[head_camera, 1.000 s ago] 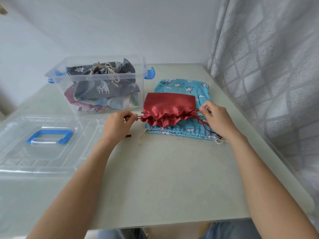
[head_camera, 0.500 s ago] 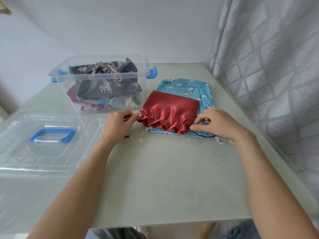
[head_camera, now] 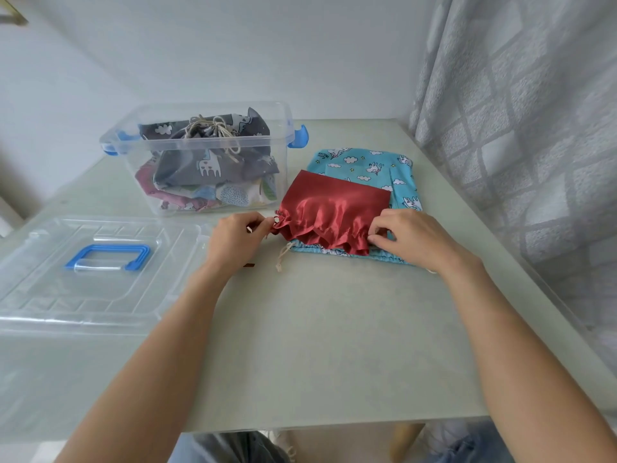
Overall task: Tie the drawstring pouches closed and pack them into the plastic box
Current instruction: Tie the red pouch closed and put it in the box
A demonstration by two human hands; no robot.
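I see one red pouch (head_camera: 334,212) just right of the frame's middle, its gathered mouth toward me, lying on top of one blue pouch (head_camera: 377,168) printed with clouds and unicorns. My left hand (head_camera: 233,238) sits at the red pouch's left corner, fingertips pinching the cord end there beside a small metal eyelet. My right hand (head_camera: 414,238) is at the pouch's right corner, fingers curled and pinching the ruffled edge; whether a cord is between them I cannot tell. One pale cord (head_camera: 283,253) trails from the blue pouch's left end onto the table (head_camera: 317,345), and a short dark red bit (head_camera: 248,265) lies just beside my left wrist. Up and to the left stands one clear box (head_camera: 200,162) with two blue latches, one at each end. Inside it I count one grey pouch (head_camera: 213,158) on top, tied with a pale cord, and under it a jumble of pink and patterned cloth whose number I cannot tell. One clear lid (head_camera: 93,275) with one blue handle (head_camera: 108,257) lies flat at the left of the frame, near the box. One grey curtain (head_camera: 521,128) with a pale grid pattern hangs down the right side, and a plain wall (head_camera: 233,45) fills the top.
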